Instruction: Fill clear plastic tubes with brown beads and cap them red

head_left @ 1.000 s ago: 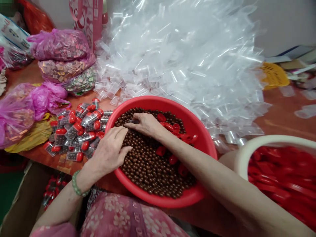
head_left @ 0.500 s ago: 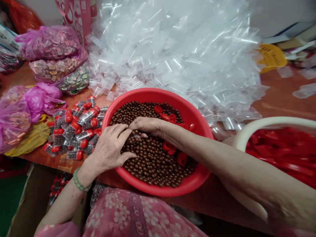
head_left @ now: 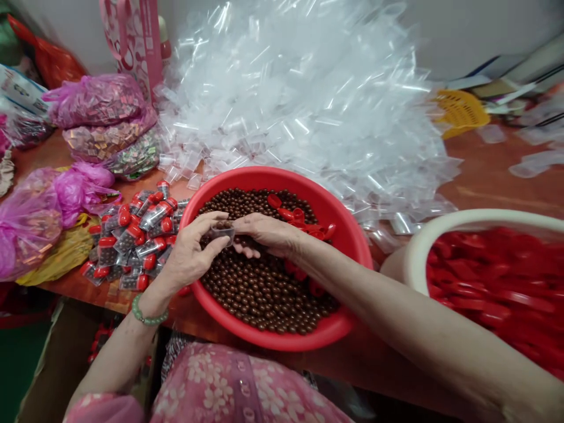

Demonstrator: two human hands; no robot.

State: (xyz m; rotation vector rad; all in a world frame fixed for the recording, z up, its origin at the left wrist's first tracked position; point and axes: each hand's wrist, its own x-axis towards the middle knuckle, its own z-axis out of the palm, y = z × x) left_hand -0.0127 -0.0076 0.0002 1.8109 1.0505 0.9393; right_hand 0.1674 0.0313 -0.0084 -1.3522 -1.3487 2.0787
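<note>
Facing a grey wall [head_left: 453,35] across a reddish bench [head_left: 489,182], with a heap of clear cases [head_left: 308,117] at twelve o'clock, pink bags [head_left: 103,100] at ten and a cream tub [head_left: 416,258] of red caps [head_left: 489,282] at three. Leaning over a red basin [head_left: 282,342] of brown balls [head_left: 264,294], with loose caps [head_left: 297,216] among the balls at one o'clock. Keeping a pile of capped cases [head_left: 138,232] just outside the rim at nine.

Gripping one case [head_left: 224,233] between the thumb and fingers of the left hand [head_left: 194,247], inside the basin at ten o'clock, above the balls. Bringing the right hand [head_left: 264,234] in from the three o'clock side, fingers curling beside the case; not being able to tell about contact, or about anything in that palm. Seeing brown in or behind the case, without being sure of either.

Compared with half a second ago, closing the left fingers from a spread pose onto the case, and raising the case into plainer view. Probably passing from working down among the balls to handling the case above them, while showing no red cap on it.
</note>
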